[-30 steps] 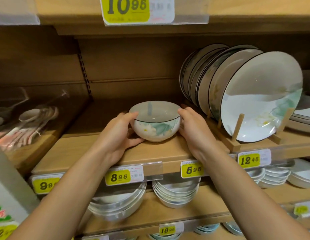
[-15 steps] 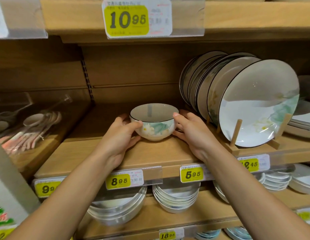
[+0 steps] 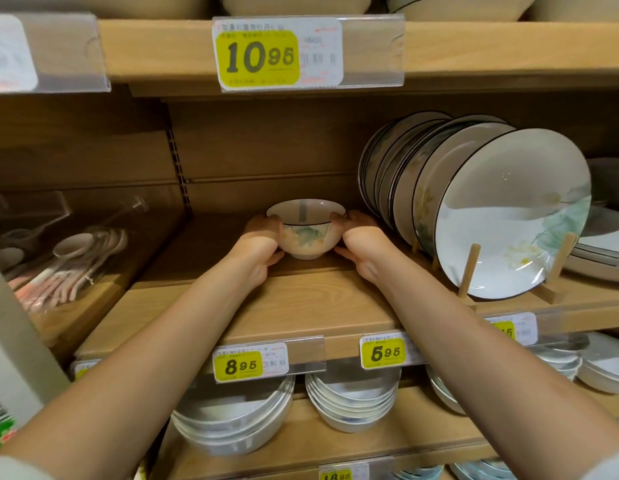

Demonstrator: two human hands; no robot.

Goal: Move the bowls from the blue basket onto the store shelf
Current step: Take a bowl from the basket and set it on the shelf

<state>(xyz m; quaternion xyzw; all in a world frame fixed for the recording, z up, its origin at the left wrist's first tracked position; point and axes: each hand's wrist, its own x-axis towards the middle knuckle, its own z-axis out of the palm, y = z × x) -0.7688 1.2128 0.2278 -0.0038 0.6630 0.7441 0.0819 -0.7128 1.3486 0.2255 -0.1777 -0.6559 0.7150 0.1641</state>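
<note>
- Your left hand (image 3: 258,249) grasps the bowl (image 3: 305,233) on its left side. The fingers curl round the wall up to the rim, and the thumb lies low beside the foot.
- Your right hand (image 3: 361,242) grasps the same bowl on its right side. The fingertips are at the rim, and the thumb reaches below toward the foot.
- The bowl is upright, mouth up, between both hands. It is white with a dark rim line and a green and yellow floral print on the near wall.
- The bowl is at the far middle of the shelf (image 3: 301,306), in shade. Its foot is at the board, but you cannot tell from this view whether it rests there.
- To the right, plates (image 3: 502,209) stand on edge in a wooden rack (image 3: 469,268). They are near your right hand but apart from it.
- To the far left, spoons (image 3: 69,258) lie heaped behind clear plastic, well apart from the bowl.
- The near edge of the shelf carries the 8.95 tag (image 3: 247,365) and the 5.95 tag (image 3: 384,353). Your forearms cross that edge, one on the outer side of each tag.
- The upper shelf (image 3: 491,50) bears the 10.95 tag (image 3: 263,58) above the bowl.
- The lower shelf (image 3: 301,441) holds bowl stacks (image 3: 349,400), nested and mouth up.
</note>
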